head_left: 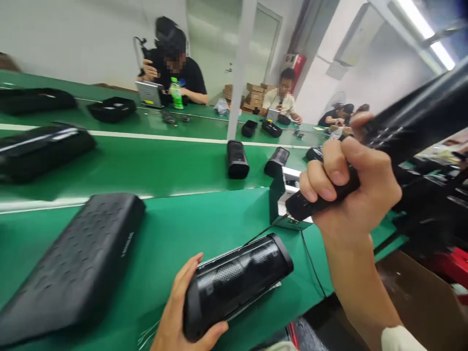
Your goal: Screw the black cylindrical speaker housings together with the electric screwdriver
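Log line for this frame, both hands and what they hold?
left hand: grips black speaker-like unit over green mat | right hand: raised, fingers round black handheld tool

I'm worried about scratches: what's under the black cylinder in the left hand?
Under the black cylinder, a thin pale edge shows at lower right, against the green tabletop. The cylinder and left hand hide the rest.

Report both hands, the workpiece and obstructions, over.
Left hand gripping black speaker at one end. Right hand holding black tool, raised. Metal box partly behind tool.
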`<move>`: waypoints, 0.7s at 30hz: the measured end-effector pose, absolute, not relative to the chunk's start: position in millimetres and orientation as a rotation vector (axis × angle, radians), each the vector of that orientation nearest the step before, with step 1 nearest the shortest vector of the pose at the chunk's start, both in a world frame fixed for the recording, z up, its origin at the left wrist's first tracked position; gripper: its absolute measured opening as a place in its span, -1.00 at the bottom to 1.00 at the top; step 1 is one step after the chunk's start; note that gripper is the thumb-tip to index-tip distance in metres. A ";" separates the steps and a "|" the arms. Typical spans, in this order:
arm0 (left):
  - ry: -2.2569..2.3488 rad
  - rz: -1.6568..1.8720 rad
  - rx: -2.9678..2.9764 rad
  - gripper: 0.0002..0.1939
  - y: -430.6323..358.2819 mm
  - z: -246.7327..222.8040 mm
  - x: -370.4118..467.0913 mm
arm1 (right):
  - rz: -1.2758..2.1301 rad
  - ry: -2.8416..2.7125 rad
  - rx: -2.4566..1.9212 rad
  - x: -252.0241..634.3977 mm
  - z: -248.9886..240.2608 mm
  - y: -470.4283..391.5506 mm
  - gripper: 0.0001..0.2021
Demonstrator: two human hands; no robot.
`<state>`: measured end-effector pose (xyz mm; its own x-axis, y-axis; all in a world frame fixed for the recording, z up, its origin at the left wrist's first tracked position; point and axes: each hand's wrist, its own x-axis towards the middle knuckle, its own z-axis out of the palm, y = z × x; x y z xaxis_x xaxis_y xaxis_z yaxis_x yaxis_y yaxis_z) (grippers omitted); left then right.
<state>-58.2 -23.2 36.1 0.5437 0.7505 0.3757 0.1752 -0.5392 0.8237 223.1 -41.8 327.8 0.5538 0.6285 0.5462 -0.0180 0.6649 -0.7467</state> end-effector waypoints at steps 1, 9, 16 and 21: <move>0.737 0.960 2.012 0.08 -24.9 36.0 -56.8 | 0.531 -0.949 -0.730 205.9 330.5 -33.5 -0.66; 0.715 1.011 2.028 0.32 -24.7 30.1 -52.3 | 0.906 -1.168 -0.593 131.6 310.5 9.3 -0.68; 0.707 1.021 1.969 0.35 -28.0 27.7 -50.2 | 0.913 -1.193 -0.600 131.7 301.8 11.5 -0.70; 0.700 1.010 1.968 0.36 -29.8 25.2 -46.4 | 0.898 -1.183 -0.647 130.6 302.6 10.3 -0.72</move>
